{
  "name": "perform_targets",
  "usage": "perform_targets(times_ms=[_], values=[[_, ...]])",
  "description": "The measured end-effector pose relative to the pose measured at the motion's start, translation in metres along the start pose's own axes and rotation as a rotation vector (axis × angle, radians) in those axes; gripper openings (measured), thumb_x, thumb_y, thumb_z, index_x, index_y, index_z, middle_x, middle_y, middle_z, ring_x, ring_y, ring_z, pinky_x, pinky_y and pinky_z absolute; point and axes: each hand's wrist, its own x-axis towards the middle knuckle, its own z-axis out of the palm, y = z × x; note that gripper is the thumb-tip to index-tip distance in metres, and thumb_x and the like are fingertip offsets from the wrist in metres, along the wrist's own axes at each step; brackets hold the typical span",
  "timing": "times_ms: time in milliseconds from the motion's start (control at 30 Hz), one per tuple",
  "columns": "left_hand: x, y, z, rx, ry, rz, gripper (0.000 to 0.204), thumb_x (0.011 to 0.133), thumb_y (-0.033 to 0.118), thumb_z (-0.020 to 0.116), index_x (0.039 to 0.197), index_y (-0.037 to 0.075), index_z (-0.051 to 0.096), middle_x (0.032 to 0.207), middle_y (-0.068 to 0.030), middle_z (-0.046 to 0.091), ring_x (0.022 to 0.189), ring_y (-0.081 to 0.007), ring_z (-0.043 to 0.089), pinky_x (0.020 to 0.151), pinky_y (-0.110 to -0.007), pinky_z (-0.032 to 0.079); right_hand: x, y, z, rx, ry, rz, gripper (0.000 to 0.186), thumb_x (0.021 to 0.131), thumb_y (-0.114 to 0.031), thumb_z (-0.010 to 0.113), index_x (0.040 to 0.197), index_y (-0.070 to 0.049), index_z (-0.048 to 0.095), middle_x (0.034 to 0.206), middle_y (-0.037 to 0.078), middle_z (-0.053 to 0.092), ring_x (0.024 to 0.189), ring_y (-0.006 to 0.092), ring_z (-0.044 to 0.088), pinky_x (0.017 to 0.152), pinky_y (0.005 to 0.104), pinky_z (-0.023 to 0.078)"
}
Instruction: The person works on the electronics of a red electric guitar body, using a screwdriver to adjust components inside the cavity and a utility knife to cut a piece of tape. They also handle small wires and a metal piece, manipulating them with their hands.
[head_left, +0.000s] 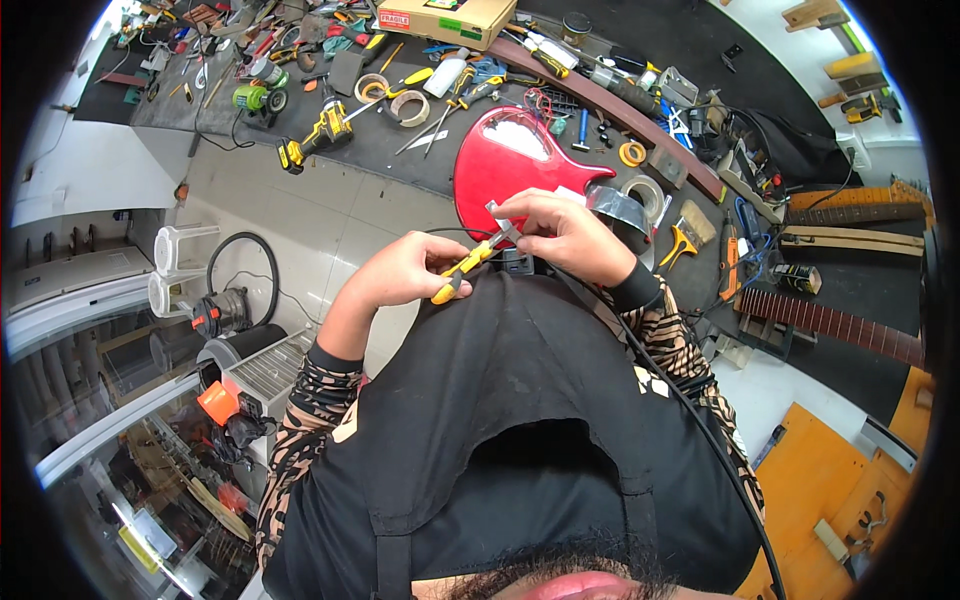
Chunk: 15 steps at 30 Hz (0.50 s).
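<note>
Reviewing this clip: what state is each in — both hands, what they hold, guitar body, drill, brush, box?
Left hand: closed on the yellow-handled tool
Yellow-handled tool: held, slanting toward the right hand
Right hand: pinching the small metal piece
Small metal piece: held
Red guitar body: lying on the bench
Drill: lying down
Brush: lying, unheld
Cardboard box: seemingly shut, partly cropped

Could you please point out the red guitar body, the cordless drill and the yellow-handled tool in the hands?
Red guitar body [525, 172]: head view, middle of its glossy surface.
Cordless drill [329, 126]: head view, its yellow housing.
Yellow-handled tool [473, 260]: head view, on its handle.
</note>
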Motion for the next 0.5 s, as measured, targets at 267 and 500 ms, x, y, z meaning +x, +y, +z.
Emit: perform_targets(times_ms=[267, 500], values=[[0.0012, 0.0023, 0.0029, -0.003, 0.016, -0.007, 0.044, 0.088, 0.019, 0.095, 0.120, -0.005, 0.077, 0.090, 0.0067, 0.063, 0.083, -0.0032, 0.053, 0.073, -0.025, 0.044, 0.0006, 0.0035, -0.0031, 0.019, -0.015, 0.012, 0.054, 0.091, 0.006, 0.071, 0.144, -0.005, 0.071, 0.135, 0.006, 0.070, 0.110, 0.0159, 0.070, 0.100, 0.0331, 0.057], [0.0015, 0.0040, 0.0056, -0.019, 0.014, -0.007, 0.048, 0.088, 0.018, 0.095, 0.126, -0.006, 0.078, 0.093, 0.0047, 0.066, 0.085, -0.0048, 0.055, 0.075, -0.026, 0.046, -0.0013, 0.0071, -0.0019, 0.056, -0.009, 0.007, 0.054, 0.091, 0.007, 0.071, 0.145, -0.004, 0.071, 0.133, 0.006, 0.070, 0.113, 0.0165, 0.069, 0.102, 0.0339, 0.057]])
